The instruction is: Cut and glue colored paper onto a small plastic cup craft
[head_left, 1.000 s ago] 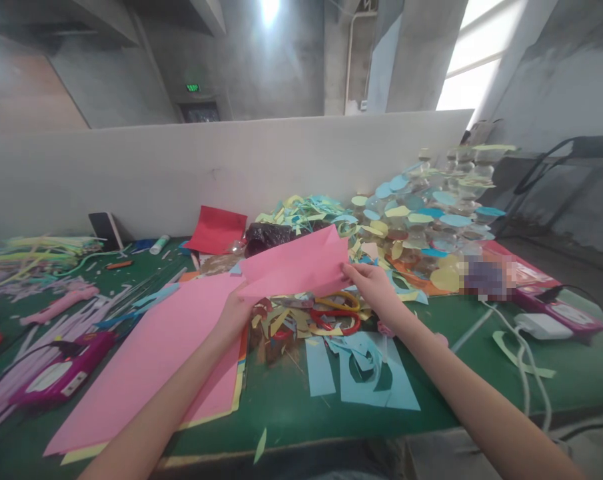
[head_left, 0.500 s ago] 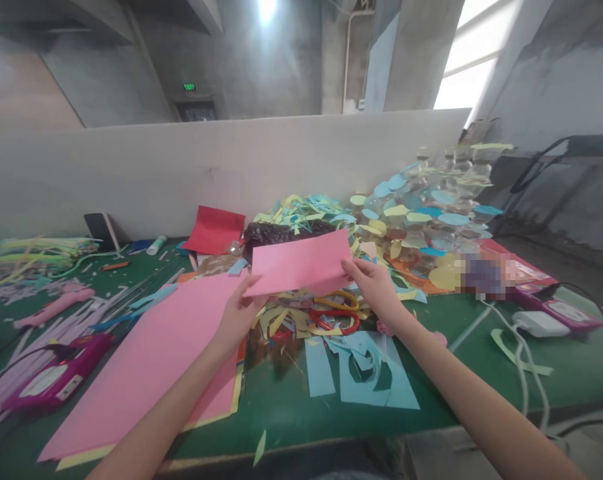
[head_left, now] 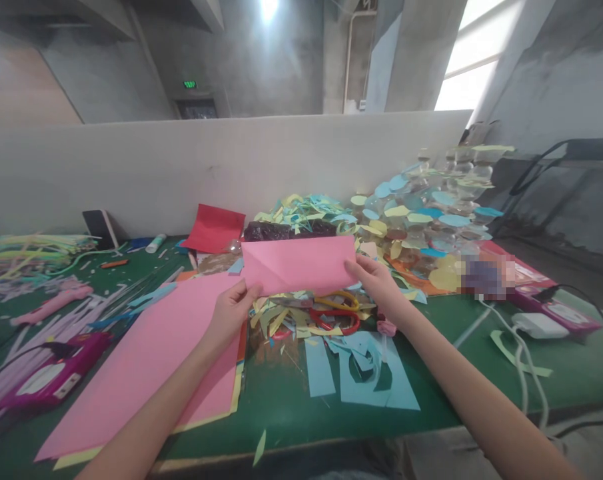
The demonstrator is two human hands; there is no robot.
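Note:
A strip of pink paper (head_left: 298, 265) is held up above the table between both hands, its broad face toward me. My left hand (head_left: 234, 308) pinches its lower left corner between thumb and fingers. At the right edge, my right hand (head_left: 374, 277) grips the strip with the thumb in front. Below and to the left lies a large pink sheet (head_left: 166, 353) on top of yellow and orange ones, partly hidden by my left forearm. Scissors with red and yellow handles (head_left: 337, 321) rest among paper scraps just beneath the strip.
Cut blue paper (head_left: 396, 387) lies near the front edge. Clear bottles with paper discs (head_left: 444, 217) crowd the back right. A pink glue gun (head_left: 56, 303), a magenta power strip (head_left: 58, 373) and a phone (head_left: 100, 230) are at left. White cables (head_left: 521, 360) hang at right.
The pink strip has been levelled and turned more squarely toward me, its left end now further left. My left hand has shifted slightly left; the right hand stays at the right edge.

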